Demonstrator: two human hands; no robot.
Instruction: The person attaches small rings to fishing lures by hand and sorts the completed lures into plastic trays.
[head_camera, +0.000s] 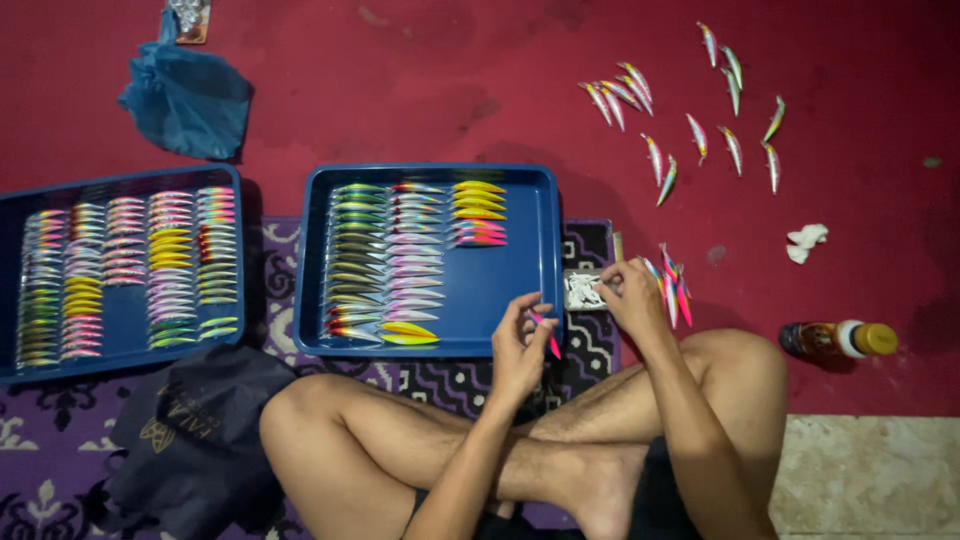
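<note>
Sitting cross-legged on a patterned mat (40, 440), the person pinches a small pink lure (547, 335) in the left hand (520, 345), fingers closed on it, just in front of the nearer blue tray (520, 270); the right hand (630, 295) reaches over a small box of white bits (582, 291), fingertips drawn together, though whether they hold anything I cannot tell; loose lures (672, 290) lie just beside it.

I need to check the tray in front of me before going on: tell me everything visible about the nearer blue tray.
The nearer blue tray is a shallow rectangular one with rounded corners, plastic by its look, lying flat on a patterned purple mat. Rows of slim, glossy fishing lures fill its left half in three columns; its right half is mostly bare. The left hand hovers at its front right corner.
</note>
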